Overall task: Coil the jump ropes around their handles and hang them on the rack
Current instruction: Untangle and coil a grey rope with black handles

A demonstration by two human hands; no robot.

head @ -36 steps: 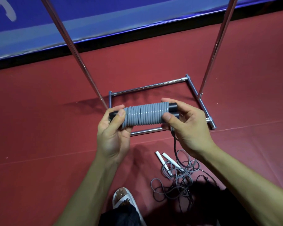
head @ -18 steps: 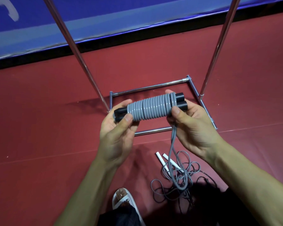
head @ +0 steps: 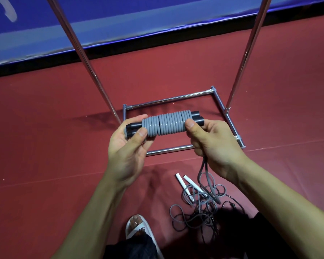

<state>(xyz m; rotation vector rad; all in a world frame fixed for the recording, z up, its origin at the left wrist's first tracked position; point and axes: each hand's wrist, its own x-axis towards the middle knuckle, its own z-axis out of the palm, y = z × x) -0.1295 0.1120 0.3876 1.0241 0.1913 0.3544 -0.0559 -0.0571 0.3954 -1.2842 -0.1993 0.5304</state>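
Indoors | coiled jump rope (head: 166, 124) is held over the rack (head: 168, 99) | one end is clasped by the left grip (head: 127, 146) | the other is pinched by the right grip (head: 213, 144)

Red floor (head: 45, 146): rack (head: 168, 99), loose ropes (head: 200, 208).

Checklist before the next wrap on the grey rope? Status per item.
1. Grip of left hand on black handles: ok, pinching the left ends.
2. Grip of right hand: ok, thumb against the grey coil at its last turn.
3. Winding finished: not ok, loose tail hangs to the floor.
4. Tail clear of white-handled rope: cannot tell, both meet in one floor pile.
5. Hanging bar of rack free: cannot tell, only uprights and base show.
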